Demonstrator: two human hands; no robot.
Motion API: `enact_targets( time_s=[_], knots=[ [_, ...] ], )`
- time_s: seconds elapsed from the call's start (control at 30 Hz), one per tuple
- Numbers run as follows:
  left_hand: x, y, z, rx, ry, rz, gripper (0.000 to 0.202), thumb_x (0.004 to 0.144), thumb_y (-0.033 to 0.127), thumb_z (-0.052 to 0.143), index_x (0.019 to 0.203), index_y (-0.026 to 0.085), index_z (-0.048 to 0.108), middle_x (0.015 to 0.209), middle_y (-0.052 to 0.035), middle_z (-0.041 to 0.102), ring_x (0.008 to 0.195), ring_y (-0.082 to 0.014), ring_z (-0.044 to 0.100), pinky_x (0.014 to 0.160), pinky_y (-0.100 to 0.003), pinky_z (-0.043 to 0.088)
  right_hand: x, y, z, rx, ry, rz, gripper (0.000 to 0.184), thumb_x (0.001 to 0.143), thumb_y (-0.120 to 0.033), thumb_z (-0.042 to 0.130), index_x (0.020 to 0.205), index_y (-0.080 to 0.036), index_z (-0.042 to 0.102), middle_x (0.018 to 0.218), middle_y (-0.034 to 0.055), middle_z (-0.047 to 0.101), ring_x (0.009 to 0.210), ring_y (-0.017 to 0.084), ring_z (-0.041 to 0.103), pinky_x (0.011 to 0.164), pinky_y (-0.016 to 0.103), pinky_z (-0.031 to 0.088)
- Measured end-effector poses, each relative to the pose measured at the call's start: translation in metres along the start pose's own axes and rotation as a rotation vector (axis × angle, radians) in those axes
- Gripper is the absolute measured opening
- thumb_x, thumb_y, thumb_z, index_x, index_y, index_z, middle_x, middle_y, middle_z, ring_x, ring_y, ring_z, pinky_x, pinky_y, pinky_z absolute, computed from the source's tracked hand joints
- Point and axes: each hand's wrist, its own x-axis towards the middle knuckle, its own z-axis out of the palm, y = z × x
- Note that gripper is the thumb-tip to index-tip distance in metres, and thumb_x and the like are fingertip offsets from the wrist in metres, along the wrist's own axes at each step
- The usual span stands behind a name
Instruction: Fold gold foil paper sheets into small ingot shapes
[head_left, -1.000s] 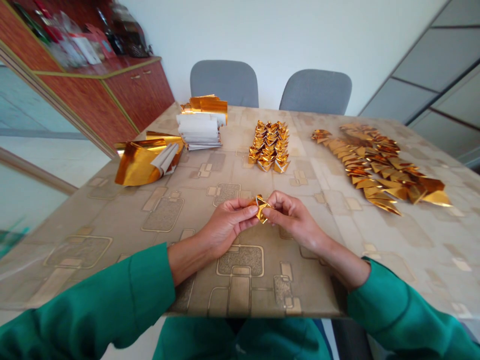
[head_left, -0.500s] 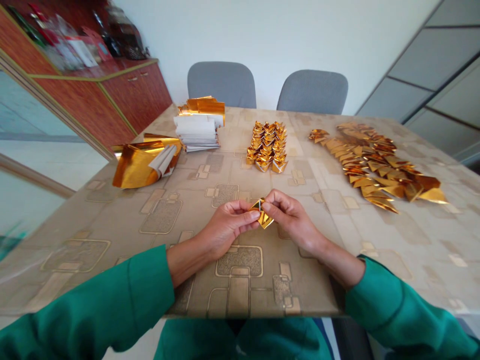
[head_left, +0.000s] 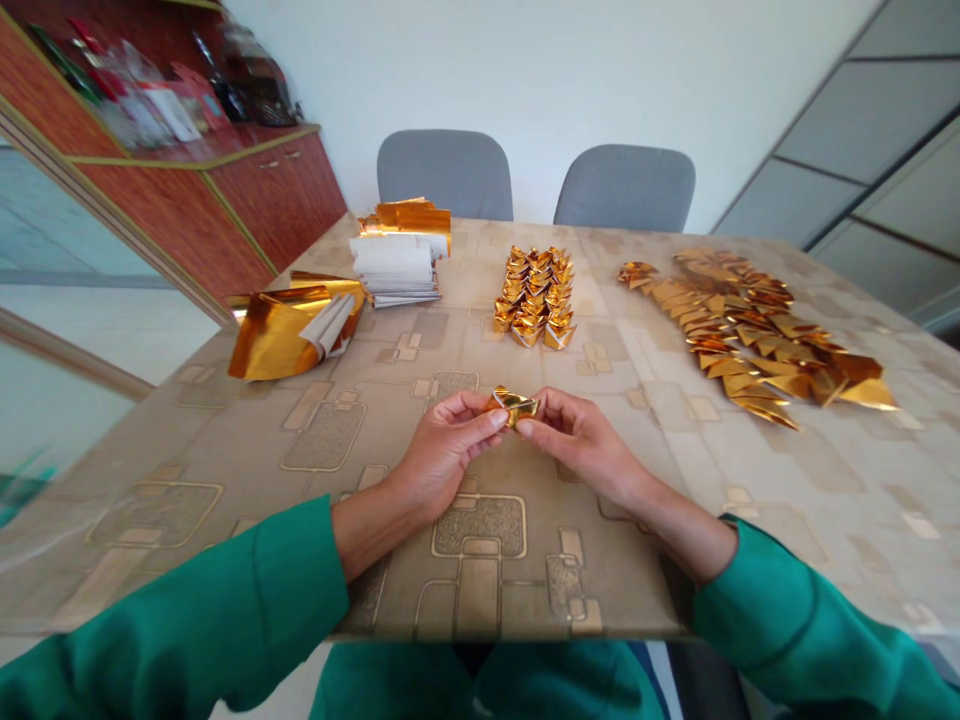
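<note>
A small folded gold foil paper ingot (head_left: pixel 516 405) is pinched between both hands above the near middle of the table. My left hand (head_left: pixel 448 445) grips its left end with thumb and fingers. At its right end, my right hand (head_left: pixel 577 435) holds it the same way, thumb on the near side. Beyond the hands stand rows of finished-looking gold paper ingots (head_left: pixel 533 297), packed close together. Over to the right lie long overlapping rows of flatter folded gold paper pieces (head_left: pixel 750 335).
At the back left sits a stack of white-backed gold paper sheets (head_left: pixel 395 268). Nearer, curled gold sheets (head_left: pixel 274 335) lie by the table's left edge. The patterned tablecloth (head_left: pixel 480 525) covers the table. Two grey chairs (head_left: pixel 444 172) stand behind, and a wooden cabinet (head_left: pixel 255 200) at left.
The paper ingot has turned from an upright diamond to a wider, sideways position in my hands. My right hand has shifted its grip to the right end. The view has tilted slightly.
</note>
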Motion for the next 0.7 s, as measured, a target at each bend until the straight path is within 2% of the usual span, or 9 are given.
enact_targets(
  time_s=[0.2,0.33,0.43,0.53,0.7],
  knots=[
    [0.002,0.001,-0.002,0.01,-0.065,-0.057,0.027,0.059,0.021,0.089,0.073,0.015,0.067,0.075,0.0026,0.07,0.065,-0.0052,0.062,0.062,-0.015,0.051,0.0,0.004,0.001,0.017,0.052,-0.053,0.035,0.085,-0.047,0.065,0.07,-0.021,0.048,0.065,-0.005,0.043,0.059,0.01,0.036,0.054,0.025,0.029],
    [0.003,0.003,-0.003,0.02,-0.076,-0.069,0.027,0.061,0.022,0.089,0.075,0.015,0.067,0.074,0.0031,0.07,0.066,-0.0055,0.063,0.063,-0.015,0.051,0.001,0.0,-0.002,0.049,0.011,-0.042,0.035,0.083,-0.05,0.066,0.07,-0.021,0.051,0.065,-0.0041,0.047,0.06,0.011,0.04,0.057,0.026,0.032],
    [0.003,0.004,-0.004,0.017,-0.108,-0.065,0.025,0.062,0.021,0.088,0.074,0.014,0.067,0.073,0.0025,0.07,0.066,-0.0056,0.064,0.063,-0.014,0.051,0.001,-0.005,-0.003,0.068,-0.005,-0.024,0.033,0.088,-0.049,0.061,0.073,-0.02,0.055,0.067,-0.0023,0.054,0.063,0.012,0.045,0.061,0.027,0.036],
    [0.003,0.003,-0.004,0.0,-0.155,-0.105,0.025,0.063,0.021,0.087,0.077,0.014,0.068,0.077,0.0007,0.071,0.068,-0.0065,0.065,0.066,-0.015,0.052,-0.001,-0.006,-0.001,0.056,0.029,-0.035,0.032,0.091,-0.047,0.057,0.073,-0.02,0.056,0.068,-0.0022,0.054,0.064,0.012,0.046,0.063,0.027,0.037],
    [0.003,0.001,-0.004,-0.035,-0.139,-0.107,0.024,0.063,0.02,0.086,0.075,0.014,0.066,0.076,0.0007,0.071,0.067,-0.007,0.065,0.066,-0.016,0.052,-0.001,-0.006,-0.001,0.024,0.017,-0.062,0.037,0.092,-0.05,0.053,0.072,-0.02,0.056,0.068,-0.0017,0.055,0.065,0.013,0.048,0.064,0.028,0.039]
  ],
)
